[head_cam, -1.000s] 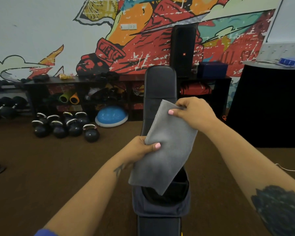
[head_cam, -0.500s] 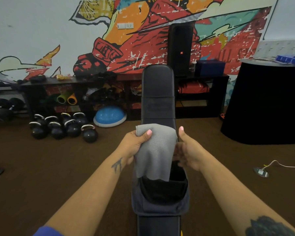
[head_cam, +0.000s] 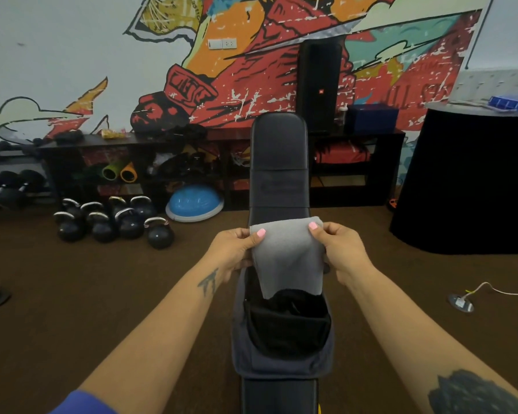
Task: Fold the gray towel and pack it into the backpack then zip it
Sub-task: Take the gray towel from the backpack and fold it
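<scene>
Above the open backpack [head_cam: 281, 363] on the bench [head_cam: 277, 162], left hand [head_cam: 237, 252] and right hand [head_cam: 340, 252] grip the folded gray towel [head_cam: 287, 258], kettlebells [head_cam: 114, 222] well aside.

Two hands, the left hand [head_cam: 237, 251] and right hand [head_cam: 343, 252], grip one gray towel [head_cam: 287, 258]; below the grip, one backpack [head_cam: 281, 348]; far left, seven kettlebells [head_cam: 114, 224].

One head-worn wide-angle view looks forward and down, close over the bench [head_cam: 278, 162], toward the mural wall [head_cam: 72, 55].
</scene>
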Tool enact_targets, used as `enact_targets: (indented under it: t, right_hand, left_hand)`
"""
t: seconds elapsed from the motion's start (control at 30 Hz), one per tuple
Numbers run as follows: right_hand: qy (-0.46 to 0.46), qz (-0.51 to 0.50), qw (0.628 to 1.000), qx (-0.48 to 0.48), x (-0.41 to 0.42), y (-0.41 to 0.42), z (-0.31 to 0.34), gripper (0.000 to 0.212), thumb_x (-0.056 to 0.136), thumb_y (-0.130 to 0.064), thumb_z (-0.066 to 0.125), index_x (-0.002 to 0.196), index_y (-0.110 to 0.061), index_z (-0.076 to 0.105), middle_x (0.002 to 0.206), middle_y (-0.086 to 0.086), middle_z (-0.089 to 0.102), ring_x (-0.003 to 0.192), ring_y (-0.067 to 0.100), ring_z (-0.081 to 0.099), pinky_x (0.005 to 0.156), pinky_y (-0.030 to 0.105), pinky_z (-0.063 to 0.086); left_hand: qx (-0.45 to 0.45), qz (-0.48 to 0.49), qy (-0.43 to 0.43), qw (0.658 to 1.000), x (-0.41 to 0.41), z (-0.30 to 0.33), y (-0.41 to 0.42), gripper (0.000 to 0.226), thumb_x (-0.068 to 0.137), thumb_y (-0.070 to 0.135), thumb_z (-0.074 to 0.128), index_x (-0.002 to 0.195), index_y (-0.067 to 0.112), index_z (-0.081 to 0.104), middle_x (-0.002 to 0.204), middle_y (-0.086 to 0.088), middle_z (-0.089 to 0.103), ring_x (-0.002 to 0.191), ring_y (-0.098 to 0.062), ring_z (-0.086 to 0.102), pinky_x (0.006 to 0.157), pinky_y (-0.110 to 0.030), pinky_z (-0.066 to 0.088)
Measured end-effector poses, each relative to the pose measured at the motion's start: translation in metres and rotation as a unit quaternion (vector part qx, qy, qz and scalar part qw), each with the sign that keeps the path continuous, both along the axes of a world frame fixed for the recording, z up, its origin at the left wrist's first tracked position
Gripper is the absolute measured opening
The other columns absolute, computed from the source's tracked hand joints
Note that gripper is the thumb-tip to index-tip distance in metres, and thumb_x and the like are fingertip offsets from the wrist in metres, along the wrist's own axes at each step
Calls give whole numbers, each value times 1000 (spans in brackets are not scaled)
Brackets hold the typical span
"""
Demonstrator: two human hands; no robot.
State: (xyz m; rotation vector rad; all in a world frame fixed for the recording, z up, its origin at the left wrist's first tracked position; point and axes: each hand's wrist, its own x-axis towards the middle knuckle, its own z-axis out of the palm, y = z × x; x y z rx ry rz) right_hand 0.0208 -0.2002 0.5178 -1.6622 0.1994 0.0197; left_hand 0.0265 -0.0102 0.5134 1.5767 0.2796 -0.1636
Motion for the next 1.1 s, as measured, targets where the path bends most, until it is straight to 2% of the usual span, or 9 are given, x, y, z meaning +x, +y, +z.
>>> enact_targets:
  t: [0.17, 0.27, 0.33, 0.5, 0.67, 0.8, 0.9, 1.0, 1.1]
  right_hand:
    - [-77, -39, 995, -47, 3, -1, -2, 18, 92, -28, 59, 78, -18, 66, 81, -2, 63, 75, 9, 53, 71, 28, 47]
    - [-122, -56, 988, -76, 7, -5, -3, 32, 91, -29, 60, 86, 1, 67, 93, 7, 64, 87, 12, 55, 76, 29, 47]
    - [-113, -62, 991, -40, 8, -6, -4, 28, 91, -30, 61, 92, -3, 68, 108, -3, 63, 103, 10, 53, 87, 30, 47]
    - [-111, -35, 993, -2, 6, -8, -4, 32, 90, -35, 61, 83, -4, 64, 81, 7, 60, 79, 14, 53, 67, 24, 43]
    - [-116, -5, 993, 25, 4, -8, -1, 13, 86, -21, 67, 94, -10, 68, 87, -1, 67, 83, 10, 60, 71, 22, 49]
    - [-105, 31, 993, 52, 5, -9, -2, 26, 82, -6, 70, 107, -12, 64, 96, -3, 69, 89, 10, 65, 69, 21, 50]
    - [-78, 34, 994, 65, 6, -8, -2, 13, 89, -11, 63, 102, -10, 64, 94, 0, 68, 87, 14, 64, 70, 23, 51]
    - [-43, 56, 994, 79, 7, -8, -1, 10, 94, -15, 55, 100, -11, 62, 94, 1, 66, 85, 15, 61, 66, 25, 47]
    - [-35, 55, 998, 19, 11, -7, -2, 15, 97, -20, 50, 108, -14, 59, 100, 0, 63, 92, 16, 60, 68, 25, 48]
  left_hand:
    - [118, -25, -106, 987, 3, 1, 0, 60, 76, 22, 75, 129, 23, 46, 117, -6, 61, 107, -20, 59, 96, -39, 50]
    - [201, -76, -168, 962, 3, 4, 2, 44, 76, 17, 75, 117, 24, 62, 110, 1, 69, 103, -15, 63, 94, -33, 51]
    - [238, -79, -172, 953, 4, 4, 2, 33, 78, 20, 73, 110, 24, 68, 107, 3, 70, 102, -13, 64, 94, -32, 51]
    - [288, -70, -190, 936, 6, 7, -1, 18, 86, 27, 64, 103, 22, 68, 102, 4, 67, 96, -10, 61, 81, -24, 49]
    - [209, -80, -164, 961, 6, 6, -1, 22, 94, 31, 51, 111, 19, 58, 109, 1, 62, 99, -10, 57, 74, -20, 44]
    - [171, -60, -183, 966, 6, 5, -3, 20, 94, 29, 52, 109, 16, 57, 104, 0, 62, 93, -11, 58, 72, -25, 49]
    - [135, -43, -184, 973, 6, 4, -3, 16, 89, 28, 60, 102, 19, 59, 102, 0, 65, 96, -16, 61, 79, -32, 53]
    - [80, -31, -169, 982, 6, 5, -2, 19, 85, 23, 66, 103, 16, 62, 105, -2, 67, 99, -17, 63, 75, -27, 52]
    - [69, -23, -170, 983, 8, 5, 0, 19, 78, 16, 73, 95, 18, 64, 103, -5, 68, 97, -18, 64, 76, -29, 54]
